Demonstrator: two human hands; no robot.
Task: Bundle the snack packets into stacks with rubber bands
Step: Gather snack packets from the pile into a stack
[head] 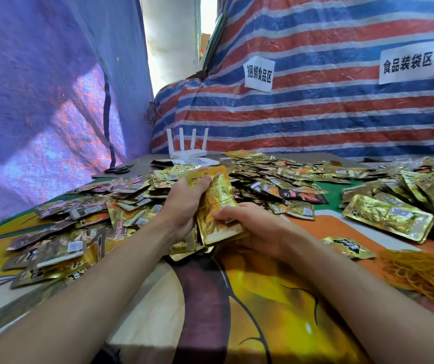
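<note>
- A stack of snack packets (219,206), gold foil and standing on edge, is held just above the table (236,298) near the middle, between both hands.
- The left hand (184,206) grips the stack's far end, thumb laid over the top packet.
- The right hand (252,227) clasps the near end, fingers curled over the face of the stack.
- No band shows around this stack, so it seems to be at the squaring-up step, not yet tied.
- The rubber bands (420,271) lie in a tangled heap on the table to the right, apart from both hands.
- Loose packets (79,232) cover the table left and behind in large number; most of the job looks undone.
- Thicker piles at right (389,216) may be finished bundles; I cannot tell.
- A white router (188,147) and scissors (117,169) sit at the far edge.
</note>
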